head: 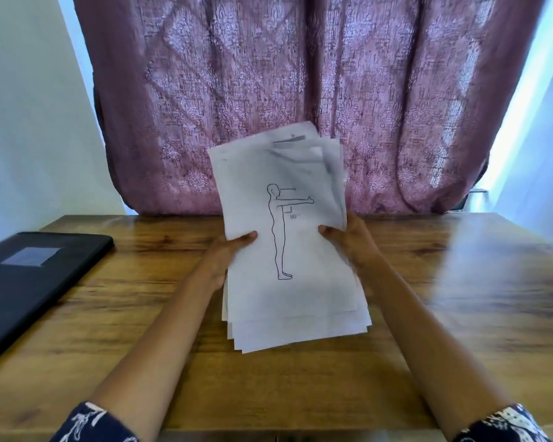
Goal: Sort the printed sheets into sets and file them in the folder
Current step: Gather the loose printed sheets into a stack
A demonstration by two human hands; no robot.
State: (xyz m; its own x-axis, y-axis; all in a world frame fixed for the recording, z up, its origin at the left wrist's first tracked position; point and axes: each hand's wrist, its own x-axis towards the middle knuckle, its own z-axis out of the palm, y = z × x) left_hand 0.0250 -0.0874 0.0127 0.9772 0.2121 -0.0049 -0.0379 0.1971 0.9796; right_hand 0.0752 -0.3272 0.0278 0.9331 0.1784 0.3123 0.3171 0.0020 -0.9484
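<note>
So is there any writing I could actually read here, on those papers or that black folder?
"90": my best reading of the tiny mark under the drawn figure's arm on the top sheet; blurred, so unsure.
Dark heading bars on the rear sheets: too blurred to read.
Grey label on the black folder: no text legible.

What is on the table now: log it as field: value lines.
sheets: uneven stack, held up over the table
top sheet: line drawing of a standing figure, arm stretched forward
left hand: grips the stack's left edge
right hand: grips the stack's right edge
folder: black, closed, flat on the table, left of the stack, untouched
backdrop: pink patterned curtain
</note>
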